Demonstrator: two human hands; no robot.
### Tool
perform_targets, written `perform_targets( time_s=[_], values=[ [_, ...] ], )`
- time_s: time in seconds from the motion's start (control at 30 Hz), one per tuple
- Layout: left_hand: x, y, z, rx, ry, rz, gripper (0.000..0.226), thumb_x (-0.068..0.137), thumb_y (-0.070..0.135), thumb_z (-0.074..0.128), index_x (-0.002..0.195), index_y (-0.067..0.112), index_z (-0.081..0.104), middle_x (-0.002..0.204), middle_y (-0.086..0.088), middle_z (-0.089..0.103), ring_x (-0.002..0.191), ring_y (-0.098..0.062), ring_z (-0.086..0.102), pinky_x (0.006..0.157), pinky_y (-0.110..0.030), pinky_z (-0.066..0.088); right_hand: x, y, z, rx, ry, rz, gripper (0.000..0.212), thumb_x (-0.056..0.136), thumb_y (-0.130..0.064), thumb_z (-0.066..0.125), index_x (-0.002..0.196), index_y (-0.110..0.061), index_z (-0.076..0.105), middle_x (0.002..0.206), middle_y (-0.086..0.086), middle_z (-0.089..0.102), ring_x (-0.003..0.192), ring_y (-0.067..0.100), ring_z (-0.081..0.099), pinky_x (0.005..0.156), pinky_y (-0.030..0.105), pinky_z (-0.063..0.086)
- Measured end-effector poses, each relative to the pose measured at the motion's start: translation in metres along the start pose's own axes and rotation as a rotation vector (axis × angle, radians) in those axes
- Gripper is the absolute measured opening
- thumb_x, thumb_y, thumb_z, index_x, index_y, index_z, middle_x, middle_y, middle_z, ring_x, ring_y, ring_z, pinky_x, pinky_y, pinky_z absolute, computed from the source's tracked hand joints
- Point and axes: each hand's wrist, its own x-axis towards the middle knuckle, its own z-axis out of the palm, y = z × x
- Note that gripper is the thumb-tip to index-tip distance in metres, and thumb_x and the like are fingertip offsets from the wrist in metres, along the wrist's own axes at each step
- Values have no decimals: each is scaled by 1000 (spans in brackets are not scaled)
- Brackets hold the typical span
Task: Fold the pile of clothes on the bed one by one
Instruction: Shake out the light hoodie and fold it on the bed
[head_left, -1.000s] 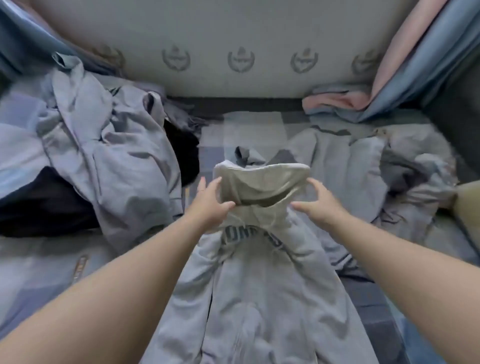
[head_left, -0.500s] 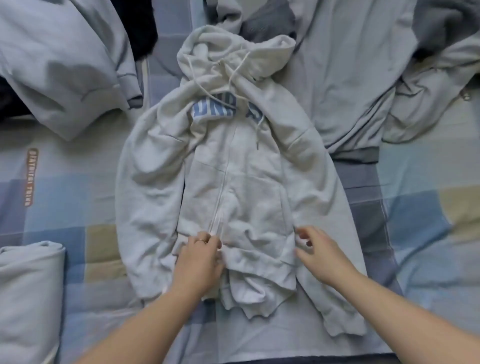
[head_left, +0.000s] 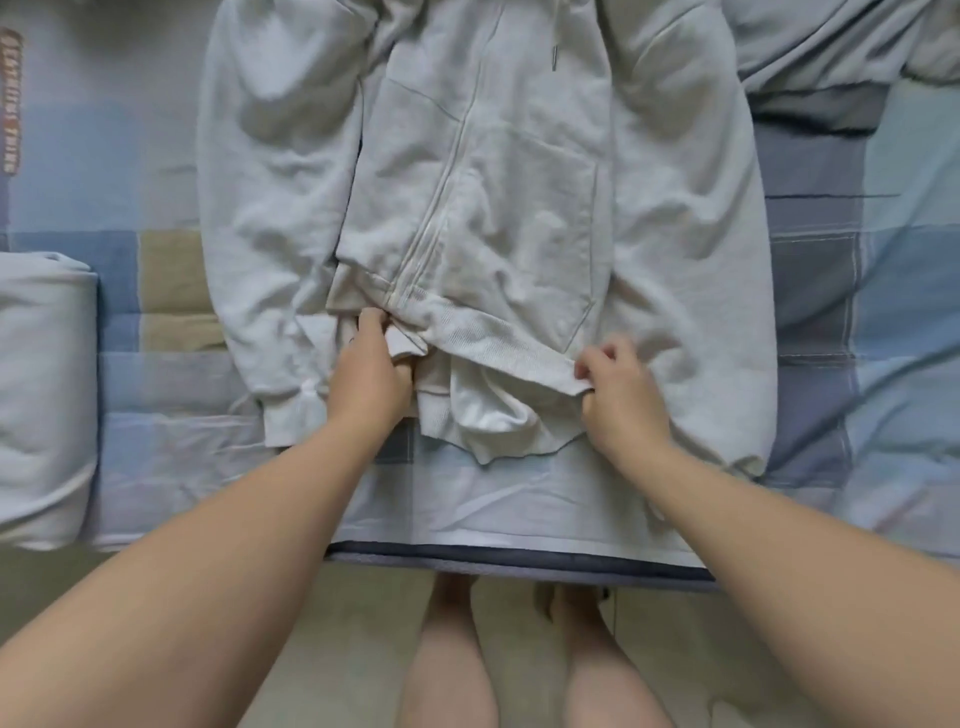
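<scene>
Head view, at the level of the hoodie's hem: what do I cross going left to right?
Pale cloth bundle → hoodie sleeve → left hand → hoodie hem → right hand → other hoodie sleeve

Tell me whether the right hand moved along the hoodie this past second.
Yes. The right hand came from the top of the hoodie down to its hem, near the bed edge.

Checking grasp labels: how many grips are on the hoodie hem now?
2. The left-hand grip pinches the hoodie hem by the zipper's bottom; the right-hand grip pinches it below the pocket corner.
</scene>
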Motion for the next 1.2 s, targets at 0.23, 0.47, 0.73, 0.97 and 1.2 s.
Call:
perform_targets(
  time_s=[0.23,0.47,0.73,0.97,1.2],
  values=[
    [-34,4,-29,310,-155,217,37,81,3,49,113,21,46,95,-5,54,86,-36,58,62,-38,37,-32,43,-78,-74,34,-20,29,77,12,52,91,-11,60,106,0,45,82,29,49,66,34,35],
    [-67,-36,-42,594,-343,95,36,91,28,59,122,21,43,115,-12,56,93,-36,57,71,-42,48,-64,104,-123,-416,-87,309,23,87,2,54,101,-11,67,108,10,45,92,37,50,75,39,43],
    [-63,-30,-6,601,-286,236,47,86,21,70,122,13,41,125,-15,45,96,-35,48,75,-42,43,-64,44,-62,-615,-167,-203,69,78,-26,77,140,-24,48,154,11,34,141,36,30,108,55,31],
    [-35,-50,-20,529,-314,389,22,84,8,58,105,12,51,105,-11,47,81,-34,54,61,-38,37,-42,-19,11,-561,-145,-352,88,72,-32,79,148,-25,35,157,12,29,144,32,24,111,49,23],
    [-52,-119,-67,709,-274,338,12,83,10,55,93,16,60,93,-9,63,83,-34,63,61,-34,33,-31,-55,35,-588,60,-372,89,74,-11,67,153,-27,29,146,10,33,128,29,29,104,50,26]
  ],
)
